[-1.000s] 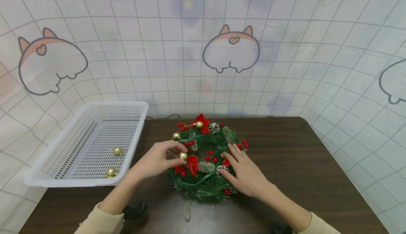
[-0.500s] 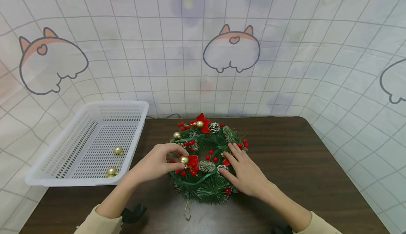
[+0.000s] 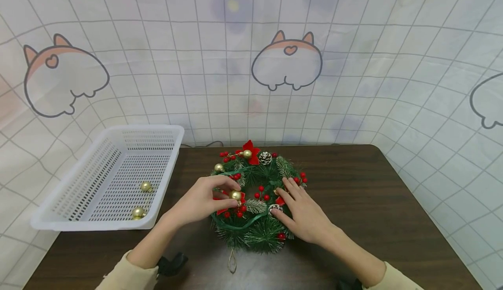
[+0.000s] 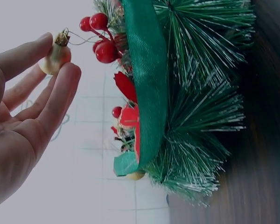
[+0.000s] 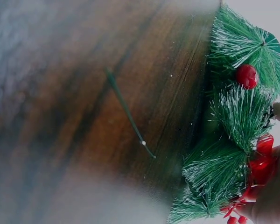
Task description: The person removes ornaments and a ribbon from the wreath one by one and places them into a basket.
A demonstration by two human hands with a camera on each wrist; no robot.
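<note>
A green wreath with red flowers, berries and pinecones lies on the dark table. Above its left part my left hand pinches a small gold ball between thumb and fingers. In the left wrist view, the left hand holds the gold ball, whose thin loop of string reaches toward red berries. My right hand rests on the wreath's right side with fingers spread, beside a pinecone. The right wrist view shows part of that hand at the wreath's edge.
A white perforated basket stands on the left, with several gold balls inside. A twine loop extends from the wreath's front onto the table. Behind the table hangs a grid-patterned cloth.
My left hand, with the gold ball, has moved slightly to the right over the red flower. My right hand has stayed in place on the wreath.
</note>
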